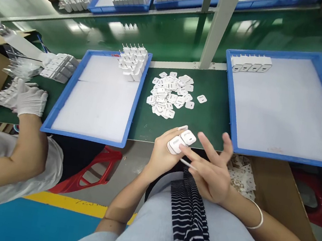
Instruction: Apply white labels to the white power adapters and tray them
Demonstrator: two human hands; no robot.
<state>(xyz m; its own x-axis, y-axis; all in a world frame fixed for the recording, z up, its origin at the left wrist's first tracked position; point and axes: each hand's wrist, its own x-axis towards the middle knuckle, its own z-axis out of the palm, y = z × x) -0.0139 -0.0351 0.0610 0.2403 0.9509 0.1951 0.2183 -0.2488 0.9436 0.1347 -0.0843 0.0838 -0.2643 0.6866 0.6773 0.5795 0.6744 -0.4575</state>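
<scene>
Work barely begun: left hand point(162, 152) closed round two white chargers point(181, 141) at bench point(209, 115) edge, right hand point(213, 172) open-fingered beside them; four chargers point(251, 64) only in right tray point(285, 110), heap of stickers point(170, 94) left unused.

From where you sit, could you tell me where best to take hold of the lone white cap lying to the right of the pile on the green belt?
Probably by its two opposite side edges, coming straight down from above. The lone cap lies flat on the belt, apart from the pile, with bare belt on every side, so fingertips can close on the edges without touching the others. Its face is too flat to pinch otherwise.
</scene>
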